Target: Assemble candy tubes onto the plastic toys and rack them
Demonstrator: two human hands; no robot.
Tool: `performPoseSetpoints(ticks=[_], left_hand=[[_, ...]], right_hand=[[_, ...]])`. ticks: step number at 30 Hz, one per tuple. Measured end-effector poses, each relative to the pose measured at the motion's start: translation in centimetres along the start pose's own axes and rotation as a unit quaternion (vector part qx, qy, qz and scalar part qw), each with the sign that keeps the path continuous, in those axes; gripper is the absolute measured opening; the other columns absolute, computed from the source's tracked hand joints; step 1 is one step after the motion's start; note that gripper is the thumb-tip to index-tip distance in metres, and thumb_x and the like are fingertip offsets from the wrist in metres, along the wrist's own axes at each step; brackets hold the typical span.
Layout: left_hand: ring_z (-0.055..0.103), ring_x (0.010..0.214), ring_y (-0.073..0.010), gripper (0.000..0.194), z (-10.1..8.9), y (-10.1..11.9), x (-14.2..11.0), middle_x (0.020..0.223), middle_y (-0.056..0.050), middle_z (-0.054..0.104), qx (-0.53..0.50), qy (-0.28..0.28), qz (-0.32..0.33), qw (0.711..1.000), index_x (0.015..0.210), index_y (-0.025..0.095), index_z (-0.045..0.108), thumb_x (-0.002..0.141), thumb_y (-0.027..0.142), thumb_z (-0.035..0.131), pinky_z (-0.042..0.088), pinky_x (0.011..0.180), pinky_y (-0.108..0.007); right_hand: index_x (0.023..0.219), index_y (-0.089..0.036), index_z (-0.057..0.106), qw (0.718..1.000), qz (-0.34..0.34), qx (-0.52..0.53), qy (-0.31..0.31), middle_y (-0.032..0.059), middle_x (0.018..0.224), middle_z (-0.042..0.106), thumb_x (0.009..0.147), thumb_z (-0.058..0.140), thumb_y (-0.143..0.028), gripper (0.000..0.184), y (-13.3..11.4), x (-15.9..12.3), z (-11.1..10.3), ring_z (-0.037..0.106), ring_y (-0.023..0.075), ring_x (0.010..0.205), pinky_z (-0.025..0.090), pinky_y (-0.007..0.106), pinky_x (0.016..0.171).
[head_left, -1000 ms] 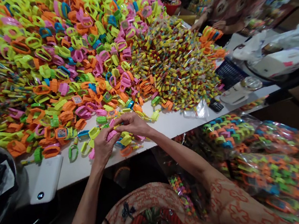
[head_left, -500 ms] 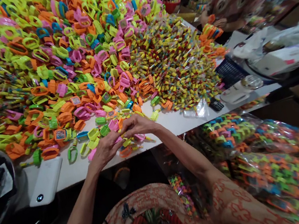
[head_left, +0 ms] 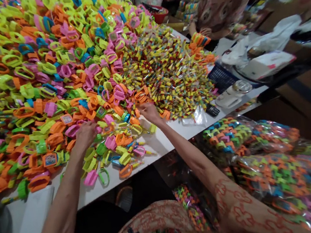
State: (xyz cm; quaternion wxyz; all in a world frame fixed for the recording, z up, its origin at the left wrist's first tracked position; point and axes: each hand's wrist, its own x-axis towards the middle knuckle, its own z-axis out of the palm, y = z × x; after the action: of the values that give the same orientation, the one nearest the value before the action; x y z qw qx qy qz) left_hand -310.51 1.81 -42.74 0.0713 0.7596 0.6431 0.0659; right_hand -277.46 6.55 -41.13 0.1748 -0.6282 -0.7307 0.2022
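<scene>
My left hand reaches over the near edge of the heap of plastic toy watches, beside a pink toy watch. Its fingertips point down among the watches and are largely hidden. My right hand is stretched out, fingers partly extended, close to orange toy watches where the heap meets a pile of small yellow tubes. No held item shows in it. Between my forearms lies a loose group of watches, some with yellow tubes, including a pink one and a green one.
A white power bank lies at the table's left front edge. On the right are a black keypad device, a clear-lidded white bottle and a blue basket. Filled clear bags sit below right. Another person's hand is at the back.
My hands, together over the front group before, have parted: the left went left to the heap, the right toward the tubes. The view has shifted, and more loose watches show between my arms.
</scene>
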Motion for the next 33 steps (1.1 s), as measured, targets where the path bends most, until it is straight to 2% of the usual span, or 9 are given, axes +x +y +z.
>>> performPoseSetpoints(ticks=[4,9,13,16,18,21,24,30,33], left_hand=[[0.063,0.103,-0.0345,0.014,0.1,-0.3,0.8,0.101,-0.017,0.071,0.012,0.01,0.002,1.0,0.079,0.019,0.064,0.081,0.034,0.066,0.05,0.081,-0.039],[0.061,0.087,-0.0253,0.025,-0.5,0.2,-2.0,0.09,-0.008,0.067,-0.16,0.163,-0.097,0.969,0.077,0.022,0.058,0.076,0.044,0.07,0.048,0.079,-0.036],[0.059,0.073,-0.0159,0.035,-1.3,1.7,-5.1,0.084,-0.001,0.065,-0.459,0.264,-0.187,0.827,0.078,0.021,0.054,0.062,0.043,0.077,0.049,0.07,-0.029],[0.056,0.059,-0.0127,0.036,-1.9,3.6,-7.2,0.072,0.002,0.063,-0.625,0.254,-0.234,0.7,0.08,0.022,0.052,0.056,0.036,0.074,0.045,0.055,-0.025],[0.054,0.052,-0.0118,0.036,-2.1,4.9,-8.3,0.069,0.003,0.063,-0.666,0.23,-0.247,0.665,0.084,0.021,0.054,0.056,0.036,0.072,0.04,0.048,-0.023],[0.052,0.049,-0.0101,0.038,-2.2,6.7,-9.7,0.067,0.003,0.063,-0.675,0.184,-0.234,0.675,0.09,0.018,0.062,0.059,0.037,0.075,0.038,0.045,-0.022],[0.052,0.051,-0.01,0.033,-2.2,8.3,-10.6,0.064,0.003,0.061,-0.67,0.137,-0.204,0.701,0.087,0.018,0.065,0.066,0.04,0.076,0.038,0.047,-0.021],[0.055,0.058,-0.0104,0.036,-2.3,10.8,-11.6,0.077,0.0,0.068,-0.691,0.064,-0.151,0.704,0.09,0.018,0.067,0.069,0.045,0.078,0.043,0.053,-0.024],[0.052,0.057,-0.01,0.038,-2.0,11.2,-12.3,0.073,0.001,0.064,-0.635,0.06,-0.129,0.759,0.09,0.018,0.068,0.073,0.05,0.079,0.039,0.052,-0.023]], right_hand=[[0.1,-0.008,0.076,0.994,0.034,-0.09,-0.06,0.0141,0.097,0.073,0.091,0.048,-0.016,0.031,0.4,3.2,-0.3,0.061,0.0212,0.085,0.04,0.026,0.069],[0.096,-0.011,0.077,0.988,-0.012,-0.099,-0.118,0.0102,0.092,0.073,0.083,0.052,-0.01,0.027,0.1,4.5,-0.4,0.062,0.019,0.081,0.037,0.025,0.066],[0.112,-0.011,0.075,0.982,-0.035,-0.144,-0.119,0.0176,0.115,0.072,0.087,0.058,-0.014,0.03,1.1,3.2,0.1,0.066,0.0271,0.102,0.041,0.028,0.076],[0.119,-0.009,0.074,0.976,-0.031,-0.182,-0.117,0.0237,0.119,0.07,0.091,0.051,-0.008,0.036,1.5,2.0,0.6,0.067,0.0309,0.109,0.044,0.032,0.084],[0.125,-0.012,0.072,0.975,-0.034,-0.192,-0.104,0.0233,0.124,0.068,0.094,0.043,-0.006,0.043,1.4,1.6,0.6,0.068,0.0301,0.109,0.045,0.034,0.086],[0.125,-0.016,0.071,0.992,-0.038,-0.117,-0.029,0.0174,0.125,0.069,0.098,0.045,-0.015,0.037,0.2,0.8,-0.2,0.067,0.0269,0.105,0.047,0.033,0.085],[0.112,-0.012,0.071,0.992,-0.071,0.104,-0.026,0.0091,0.097,0.071,0.096,0.056,-0.028,0.028,-2.3,-1.3,-0.9,0.064,0.0204,0.087,0.046,0.028,0.075],[0.102,-0.017,0.064,0.864,-0.152,0.428,-0.218,-0.0074,0.063,0.051,0.081,0.078,-0.049,0.041,-8.7,-7.9,-0.2,0.046,0.0098,0.059,0.035,0.022,0.057],[0.088,-0.016,0.064,0.833,-0.155,0.466,-0.254,-0.0036,0.069,0.058,0.079,0.078,-0.051,0.039,-10.0,-9.7,-0.1,0.049,0.0096,0.062,0.038,0.022,0.057]])
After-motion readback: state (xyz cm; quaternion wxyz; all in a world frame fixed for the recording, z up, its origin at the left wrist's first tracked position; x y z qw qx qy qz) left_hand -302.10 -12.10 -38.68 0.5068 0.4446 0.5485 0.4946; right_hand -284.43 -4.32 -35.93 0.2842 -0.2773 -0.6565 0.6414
